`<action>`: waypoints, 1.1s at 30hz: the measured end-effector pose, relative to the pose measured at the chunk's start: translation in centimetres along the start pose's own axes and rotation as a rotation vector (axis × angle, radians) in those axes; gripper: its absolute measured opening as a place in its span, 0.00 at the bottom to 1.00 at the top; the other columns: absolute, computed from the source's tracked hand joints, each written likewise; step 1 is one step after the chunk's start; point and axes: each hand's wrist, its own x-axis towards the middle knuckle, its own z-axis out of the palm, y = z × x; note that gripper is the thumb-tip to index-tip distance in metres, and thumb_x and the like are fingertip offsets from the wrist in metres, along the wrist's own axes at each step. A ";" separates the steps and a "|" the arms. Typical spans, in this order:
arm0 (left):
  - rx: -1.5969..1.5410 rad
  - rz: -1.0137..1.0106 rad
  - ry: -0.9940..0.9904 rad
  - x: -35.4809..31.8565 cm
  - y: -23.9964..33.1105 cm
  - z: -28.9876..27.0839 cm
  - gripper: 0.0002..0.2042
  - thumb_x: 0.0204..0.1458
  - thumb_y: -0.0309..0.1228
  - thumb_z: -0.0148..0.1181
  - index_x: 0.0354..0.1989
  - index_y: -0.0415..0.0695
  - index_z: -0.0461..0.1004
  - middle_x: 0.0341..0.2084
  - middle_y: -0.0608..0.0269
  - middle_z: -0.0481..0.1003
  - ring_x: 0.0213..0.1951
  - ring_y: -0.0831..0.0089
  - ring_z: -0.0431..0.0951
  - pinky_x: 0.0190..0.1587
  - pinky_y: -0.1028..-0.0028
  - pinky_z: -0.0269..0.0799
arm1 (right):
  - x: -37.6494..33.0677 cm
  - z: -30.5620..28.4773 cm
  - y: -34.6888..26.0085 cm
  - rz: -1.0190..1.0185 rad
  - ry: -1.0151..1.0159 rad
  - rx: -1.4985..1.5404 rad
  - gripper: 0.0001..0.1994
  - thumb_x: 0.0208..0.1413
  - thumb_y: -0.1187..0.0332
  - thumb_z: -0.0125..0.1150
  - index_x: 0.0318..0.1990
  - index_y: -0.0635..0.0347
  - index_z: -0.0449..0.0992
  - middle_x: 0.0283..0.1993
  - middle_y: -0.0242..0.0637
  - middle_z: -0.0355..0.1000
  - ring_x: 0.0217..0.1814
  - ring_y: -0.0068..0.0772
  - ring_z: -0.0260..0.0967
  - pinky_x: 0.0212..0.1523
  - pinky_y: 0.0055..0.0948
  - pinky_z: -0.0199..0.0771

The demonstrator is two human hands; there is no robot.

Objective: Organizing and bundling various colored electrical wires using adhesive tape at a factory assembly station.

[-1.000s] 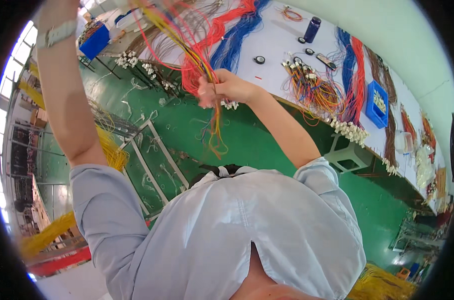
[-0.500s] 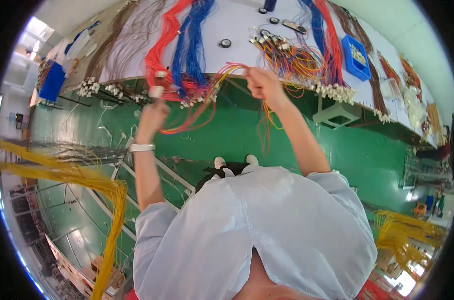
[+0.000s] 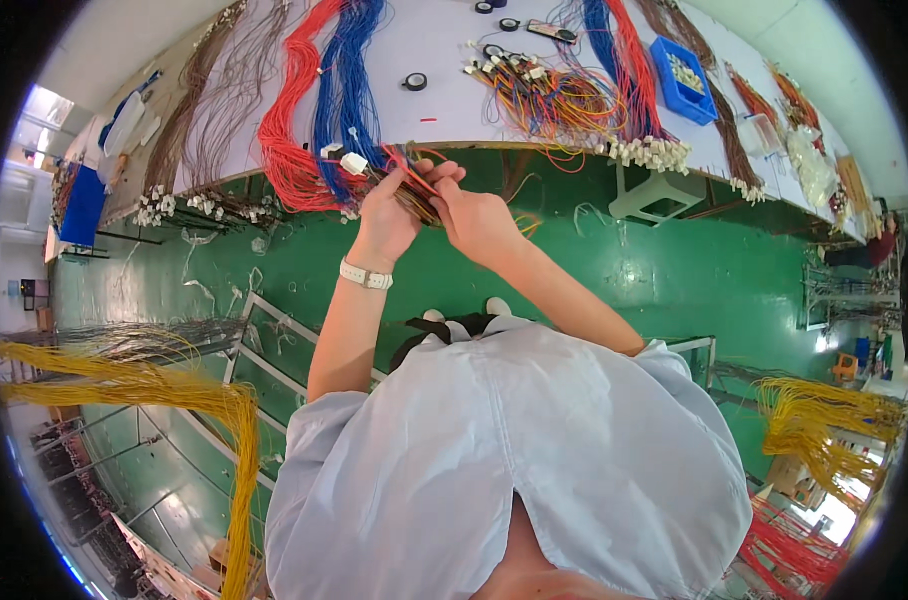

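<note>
In front of me, close to the table edge, my left hand (image 3: 387,220) is closed round a wire harness (image 3: 414,196) of red, yellow and dark wires. White plug connectors (image 3: 354,163) stick out past its thumb side. My right hand (image 3: 477,218) meets it from the right, fingers closed on the same wires; its fingertips are partly hidden by the bundle. A few loose wire ends hang below the right hand. Just behind the hands, blue wires (image 3: 346,95) and red wires (image 3: 292,130) drape over the table edge.
On the white table (image 3: 429,65) lie a black tape roll (image 3: 415,82), a heap of finished-looking harnesses (image 3: 544,92) and a blue bin (image 3: 684,82) with small white parts. A stool (image 3: 657,195) stands under the table. Yellow wires (image 3: 239,430) hang on a metal rack at left.
My hands have come together: the left moved right, the right moved left and lower. The wires stretched between them are now gathered into a bundle. The view has shifted slightly.
</note>
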 end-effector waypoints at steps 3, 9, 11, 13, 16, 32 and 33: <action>-0.002 0.009 0.021 0.0 -0.7 2.5 0.20 0.61 0.36 0.38 0.53 0.32 0.64 0.53 0.42 0.69 0.59 0.52 0.65 0.64 0.58 0.56 | 0.2 -0.1 0.1 0.139 0.008 0.127 0.09 0.60 0.67 0.48 0.38 0.64 0.62 0.17 0.46 0.69 0.18 0.51 0.68 0.19 0.45 0.67; -0.001 0.085 0.071 0.5 -1.1 1.7 0.14 0.62 0.36 0.40 0.42 0.37 0.66 0.34 0.55 0.72 0.51 0.55 0.69 0.59 0.61 0.60 | -0.1 -0.1 -1.1 0.143 -0.015 0.050 0.09 0.60 0.66 0.49 0.38 0.64 0.63 0.20 0.48 0.69 0.21 0.52 0.70 0.22 0.45 0.68; -0.008 0.167 0.312 1.0 -1.2 1.3 0.14 0.64 0.37 0.39 0.27 0.46 0.62 0.16 0.72 0.57 0.28 0.68 0.68 0.49 0.64 0.67 | -0.5 0.0 -1.0 0.103 -0.019 0.101 0.09 0.59 0.66 0.50 0.39 0.63 0.64 0.21 0.48 0.70 0.23 0.51 0.71 0.23 0.44 0.69; -0.283 0.116 0.124 1.0 0.2 0.7 0.14 0.64 0.37 0.38 0.25 0.48 0.61 0.14 0.75 0.53 0.20 0.77 0.58 0.43 0.68 0.67 | -1.0 -0.5 -0.2 0.080 0.031 0.307 0.10 0.56 0.68 0.56 0.42 0.60 0.66 0.28 0.44 0.72 0.27 0.47 0.72 0.26 0.38 0.71; -0.395 0.137 0.017 0.4 3.5 -0.7 0.13 0.63 0.34 0.38 0.23 0.49 0.60 0.12 0.79 0.47 0.14 0.84 0.47 0.20 0.80 0.48 | -2.5 0.6 2.4 0.094 0.057 0.394 0.14 0.52 0.71 0.61 0.45 0.57 0.67 0.33 0.41 0.72 0.35 0.42 0.73 0.32 0.33 0.73; -0.258 0.492 -0.132 -4.1 15.3 10.8 0.12 0.51 0.24 0.38 0.16 0.49 0.53 0.12 0.76 0.47 0.14 0.82 0.47 0.19 0.80 0.45 | 2.7 2.8 6.1 -0.036 -0.275 0.676 0.58 0.34 0.55 0.77 0.70 0.58 0.42 0.71 0.48 0.48 0.72 0.42 0.46 0.69 0.34 0.47; -0.227 0.540 -0.100 -4.1 15.6 11.8 0.12 0.51 0.24 0.38 0.16 0.49 0.52 0.12 0.76 0.47 0.14 0.82 0.47 0.18 0.80 0.45 | 3.7 2.8 5.7 -0.137 -0.247 0.699 0.56 0.34 0.56 0.77 0.69 0.56 0.43 0.70 0.47 0.49 0.72 0.41 0.47 0.69 0.34 0.47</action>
